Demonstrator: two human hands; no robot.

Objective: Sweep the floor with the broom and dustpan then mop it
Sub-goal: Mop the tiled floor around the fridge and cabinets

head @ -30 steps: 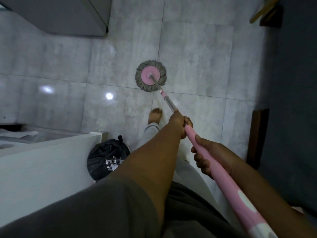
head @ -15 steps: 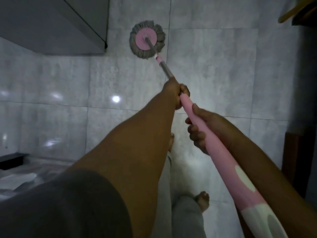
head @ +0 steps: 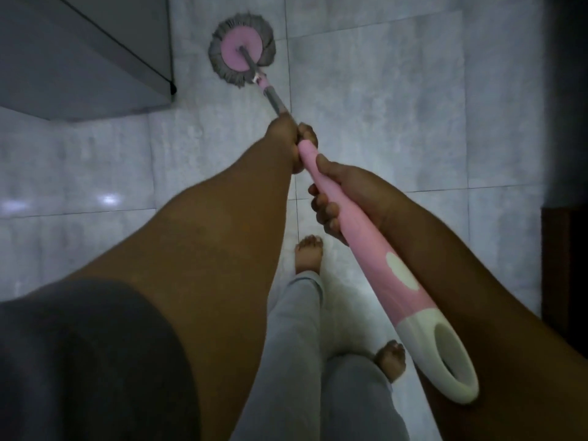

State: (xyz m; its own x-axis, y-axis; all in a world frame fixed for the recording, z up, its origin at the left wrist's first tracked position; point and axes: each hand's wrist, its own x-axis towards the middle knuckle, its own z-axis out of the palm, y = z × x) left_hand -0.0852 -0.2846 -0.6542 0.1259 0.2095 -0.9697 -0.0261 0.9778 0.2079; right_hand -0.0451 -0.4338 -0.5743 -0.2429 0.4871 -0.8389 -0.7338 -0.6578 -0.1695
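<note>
I hold a pink mop by its handle (head: 375,262) with both hands. Its round head (head: 241,52), a pink disc ringed with grey strands, lies flat on the grey tiled floor (head: 381,90) ahead of me. My left hand (head: 291,138) is closed around the shaft where the pink grip meets the grey metal tube. My right hand (head: 334,198) grips the pink part just behind it. The white looped end of the handle (head: 445,361) points back past my right forearm. No broom or dustpan is in sight.
A grey cabinet corner (head: 95,65) juts out at the upper left, close beside the mop head. My bare feet (head: 308,253) stand on the tiles below my hands. A dark wooden piece (head: 563,265) and a dark wall run along the right edge.
The mop head was pushed forward from near my foot to beside the cabinet corner. I stepped forward, and the white counter and black bag at the left left the view.
</note>
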